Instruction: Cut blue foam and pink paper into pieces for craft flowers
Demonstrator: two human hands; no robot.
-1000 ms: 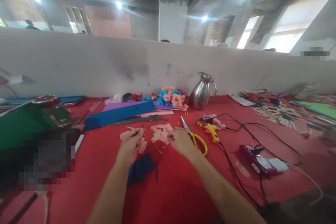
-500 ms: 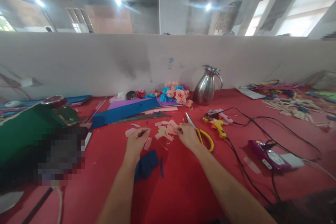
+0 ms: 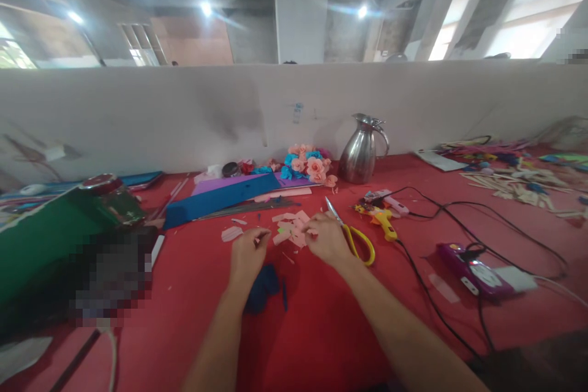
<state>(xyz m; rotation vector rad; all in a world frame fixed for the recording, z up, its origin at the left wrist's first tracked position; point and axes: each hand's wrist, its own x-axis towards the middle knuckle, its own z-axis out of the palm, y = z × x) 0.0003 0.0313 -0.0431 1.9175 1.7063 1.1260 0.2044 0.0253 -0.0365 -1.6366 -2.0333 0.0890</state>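
My left hand (image 3: 248, 249) is closed in a pinch above the red table, and whatever lies between its fingertips is too small to make out. Across from it, my right hand (image 3: 325, 239) has its fingers curled together at the edge of a pile of pink paper pieces (image 3: 287, 234); anything in them is hidden. Yellow-handled scissors (image 3: 361, 245) lie just beside the right hand, blades pointing away. A pink paper petal (image 3: 231, 233) rests left of my left hand. Dark blue paper (image 3: 265, 288) lies on the table near my left wrist.
Paper roses (image 3: 316, 168) and a steel jug (image 3: 361, 150) stand by the white partition. A blue paper strip (image 3: 220, 199) lies before them. At right are a yellow glue gun (image 3: 383, 222), black cables and a purple power strip (image 3: 475, 272). A glass jar (image 3: 110, 199) is at left.
My left hand has shifted a little to the right, toward the pink paper pile. My right hand has moved slightly, its fingers still curled. The view has turned a bit.
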